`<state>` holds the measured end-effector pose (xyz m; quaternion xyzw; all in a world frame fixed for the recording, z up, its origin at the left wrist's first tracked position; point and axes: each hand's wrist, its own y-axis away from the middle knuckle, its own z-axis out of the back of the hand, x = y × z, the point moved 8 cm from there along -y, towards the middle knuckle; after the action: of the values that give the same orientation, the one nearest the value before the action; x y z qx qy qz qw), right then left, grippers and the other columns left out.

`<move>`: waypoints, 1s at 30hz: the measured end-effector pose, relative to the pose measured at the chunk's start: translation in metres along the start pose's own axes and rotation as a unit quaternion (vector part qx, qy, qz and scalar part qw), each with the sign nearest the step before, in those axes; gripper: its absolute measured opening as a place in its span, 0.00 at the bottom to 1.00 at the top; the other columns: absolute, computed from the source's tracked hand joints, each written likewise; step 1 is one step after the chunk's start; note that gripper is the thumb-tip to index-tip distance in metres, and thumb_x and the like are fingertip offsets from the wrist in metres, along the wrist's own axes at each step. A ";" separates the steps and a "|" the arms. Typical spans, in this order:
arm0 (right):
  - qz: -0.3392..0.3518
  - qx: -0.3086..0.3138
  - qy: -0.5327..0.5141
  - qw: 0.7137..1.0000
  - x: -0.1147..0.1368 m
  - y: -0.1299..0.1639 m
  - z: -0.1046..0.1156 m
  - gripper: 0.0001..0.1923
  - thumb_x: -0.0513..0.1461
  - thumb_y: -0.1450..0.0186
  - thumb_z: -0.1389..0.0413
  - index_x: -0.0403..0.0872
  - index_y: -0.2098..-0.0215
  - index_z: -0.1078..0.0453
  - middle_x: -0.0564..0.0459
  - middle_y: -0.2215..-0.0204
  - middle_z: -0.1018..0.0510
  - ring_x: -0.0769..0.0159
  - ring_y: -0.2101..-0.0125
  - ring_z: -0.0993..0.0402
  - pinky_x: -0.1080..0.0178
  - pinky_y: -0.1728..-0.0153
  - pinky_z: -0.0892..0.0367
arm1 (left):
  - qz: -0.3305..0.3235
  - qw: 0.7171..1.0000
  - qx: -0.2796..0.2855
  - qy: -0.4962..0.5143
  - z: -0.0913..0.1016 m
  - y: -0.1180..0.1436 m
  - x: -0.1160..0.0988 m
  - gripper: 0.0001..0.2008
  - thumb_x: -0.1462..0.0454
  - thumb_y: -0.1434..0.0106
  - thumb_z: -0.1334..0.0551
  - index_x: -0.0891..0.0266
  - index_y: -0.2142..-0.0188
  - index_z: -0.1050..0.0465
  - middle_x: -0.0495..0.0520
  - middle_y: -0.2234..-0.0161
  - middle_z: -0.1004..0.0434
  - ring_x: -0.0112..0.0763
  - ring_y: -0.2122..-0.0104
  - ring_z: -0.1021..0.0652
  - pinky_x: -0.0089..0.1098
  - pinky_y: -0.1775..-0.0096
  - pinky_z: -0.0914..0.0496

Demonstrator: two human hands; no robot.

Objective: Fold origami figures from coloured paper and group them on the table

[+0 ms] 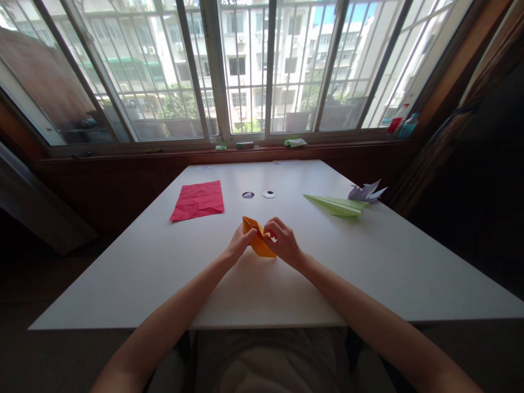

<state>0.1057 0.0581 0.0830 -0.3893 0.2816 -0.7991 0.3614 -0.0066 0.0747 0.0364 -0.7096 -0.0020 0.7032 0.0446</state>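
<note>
Between my two hands is a folded orange paper (262, 248), held a little above the white table (143, 284). Its top shows an opening between folded layers, and one pointed corner rises at the upper left. My left hand (240, 240) grips the left side, with the thumb laid over the near face. On the right side, my right hand (283, 239) pinches the paper's edge with thumb and curled fingers. Some of the fingers behind the paper are hidden.
A creased red paper sheet (198, 201) lies at the left. A green paper plane (338, 205) and a pale purple folded paper (367, 192) lie at the right. Two round grommets (269, 194) sit beyond my hands. Small items, including a green-white packet (295, 143), line the windowsill.
</note>
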 end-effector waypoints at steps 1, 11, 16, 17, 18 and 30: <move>0.012 0.002 0.009 1.000 0.001 0.000 -0.001 0.04 0.34 0.43 0.51 0.47 0.75 0.38 0.53 0.72 0.34 0.72 0.76 0.38 0.69 0.75 0.41 | 0.006 1.000 0.003 0.007 -0.001 0.000 0.001 0.09 0.63 0.49 0.44 0.64 0.68 0.36 0.51 0.72 0.32 0.29 0.72 0.30 0.26 0.72 0.35; 0.078 0.020 0.005 0.997 0.013 -0.002 0.003 0.08 0.31 0.44 0.51 0.49 0.72 0.35 0.50 0.62 0.32 0.66 0.62 0.34 0.64 0.65 0.35 | 0.037 0.998 0.024 0.051 -0.002 0.000 0.006 0.13 0.59 0.49 0.43 0.64 0.65 0.35 0.51 0.70 0.31 0.30 0.69 0.28 0.29 0.68 0.32; 0.062 -0.007 -0.009 0.998 0.010 -0.002 0.006 0.06 0.33 0.44 0.50 0.49 0.75 0.35 0.51 0.65 0.30 0.67 0.64 0.33 0.64 0.66 0.34 | 0.039 0.997 0.044 0.051 -0.006 0.000 0.006 0.14 0.59 0.49 0.43 0.63 0.64 0.34 0.51 0.69 0.29 0.31 0.69 0.27 0.30 0.68 0.32; 0.048 -0.016 -0.011 0.999 0.008 -0.001 0.007 0.05 0.33 0.44 0.50 0.49 0.75 0.35 0.51 0.66 0.30 0.67 0.66 0.33 0.64 0.67 0.34 | 0.038 0.997 0.047 0.049 -0.007 0.000 0.006 0.14 0.59 0.50 0.43 0.63 0.64 0.34 0.51 0.70 0.29 0.31 0.69 0.27 0.29 0.68 0.33; 0.033 -0.023 -0.013 0.999 0.006 -0.001 0.008 0.04 0.34 0.44 0.49 0.48 0.75 0.36 0.51 0.67 0.30 0.68 0.67 0.33 0.65 0.68 0.34 | 0.038 0.997 0.051 0.045 -0.008 0.000 0.006 0.14 0.59 0.50 0.42 0.64 0.65 0.33 0.52 0.70 0.29 0.31 0.69 0.28 0.29 0.69 0.33; 0.031 -0.019 -0.039 0.999 0.005 -0.005 0.012 0.06 0.32 0.43 0.51 0.48 0.74 0.35 0.50 0.65 0.30 0.66 0.64 0.33 0.62 0.64 0.34 | 0.011 0.998 0.036 0.048 -0.004 -0.002 0.004 0.13 0.60 0.49 0.42 0.65 0.64 0.34 0.53 0.69 0.29 0.32 0.69 0.28 0.27 0.71 0.33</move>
<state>0.1118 0.0549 0.0957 -0.4182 0.2945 -0.7662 0.3890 -0.0020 0.0764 0.0322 -0.7404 0.0327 0.6685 0.0626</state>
